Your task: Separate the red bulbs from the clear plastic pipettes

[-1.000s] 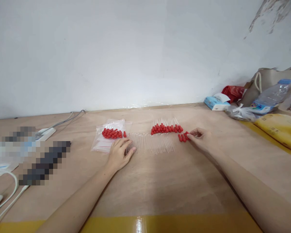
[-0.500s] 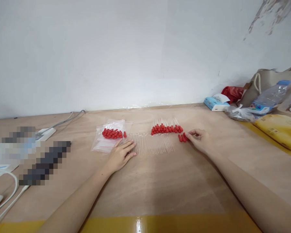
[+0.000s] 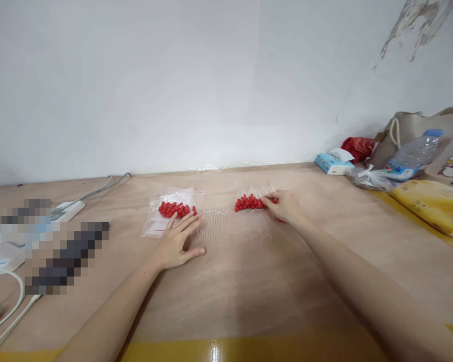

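Observation:
My left hand lies open on the table, fingers spread, its fingertips at the edge of a pile of red rubber bulbs on clear plastic bags. Just right of it, thin clear tubes lie side by side in a row. Behind them is a row of red-bulbed droppers, their clear stems pointing toward the wall. My right hand is at this row's right end, thumb and forefinger pinched on a red bulb. The hand hides most of the loose bulbs beneath it; a bit of red shows below.
To the right stand a blue tissue pack, a tied clear bag, a plastic bottle and a yellow packet. On the left are a power strip, white cables and a blurred dark object. The wall bounds the table's back.
My right hand has moved left from the loose red bulbs to the right end of the dropper row. My left hand has shifted slightly left, off the tubes, and its fingers have spread wider.

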The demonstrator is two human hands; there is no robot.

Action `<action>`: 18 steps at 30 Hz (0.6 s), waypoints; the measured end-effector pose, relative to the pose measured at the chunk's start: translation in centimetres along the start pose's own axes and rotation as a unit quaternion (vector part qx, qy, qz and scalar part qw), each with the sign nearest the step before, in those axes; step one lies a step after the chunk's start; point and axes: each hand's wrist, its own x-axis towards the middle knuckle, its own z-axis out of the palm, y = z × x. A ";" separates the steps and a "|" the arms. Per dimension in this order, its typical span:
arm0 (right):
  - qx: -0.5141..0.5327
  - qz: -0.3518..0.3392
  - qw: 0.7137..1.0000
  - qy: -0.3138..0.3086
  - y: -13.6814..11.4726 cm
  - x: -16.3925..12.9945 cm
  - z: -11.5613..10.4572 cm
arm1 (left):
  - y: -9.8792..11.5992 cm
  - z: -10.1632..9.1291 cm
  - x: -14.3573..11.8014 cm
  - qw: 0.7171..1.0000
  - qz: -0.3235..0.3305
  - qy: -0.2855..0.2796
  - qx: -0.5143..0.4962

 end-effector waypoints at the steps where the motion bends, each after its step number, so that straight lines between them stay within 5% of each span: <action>1: -0.018 -0.008 1.000 0.001 -0.5 0.2 0.5 | -0.3 -0.2 -0.2 1.000 0.003 -0.017 -0.003; 10: -0.104 0.017 0.994 0.025 -2.5 0.9 3.7 | -0.9 0.7 0.0 1.000 -0.021 -0.006 -0.010; 18: -0.041 0.062 0.993 0.086 -3.5 0.4 2.4 | -0.3 0.7 0.2 0.994 -0.022 0.101 0.034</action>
